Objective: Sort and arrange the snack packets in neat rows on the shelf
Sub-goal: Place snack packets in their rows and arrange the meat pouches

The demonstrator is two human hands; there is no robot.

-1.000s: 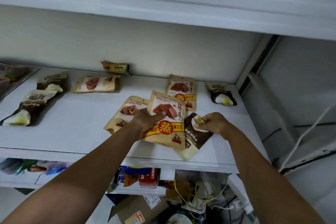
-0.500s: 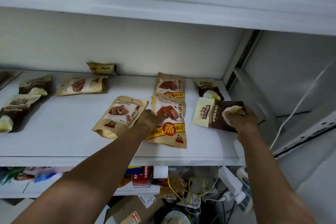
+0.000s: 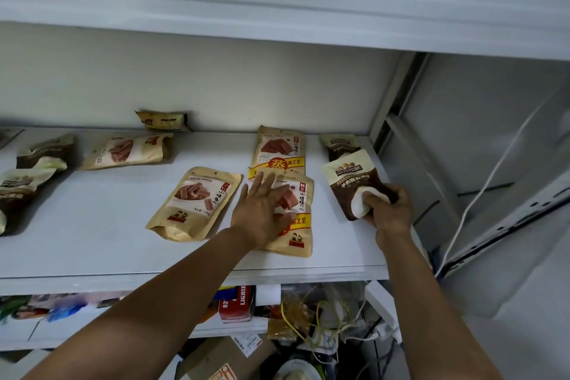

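Head view: brown packet [image 3: 354,185], swung upright, being gripped by right hand [image 3: 389,210] behind its twin [image 3: 339,146]; left hand [image 3: 262,213] being pressed open-fingered on yellow-banded packet [image 3: 297,219], column forming.

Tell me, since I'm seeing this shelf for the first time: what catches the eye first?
Two bare arms reach in from below: the left hand lies spread on a tan packet with a yellow band mid-shelf, and the right hand grips a brown-and-cream packet at the right end. More packets lie scattered across the white shelf.
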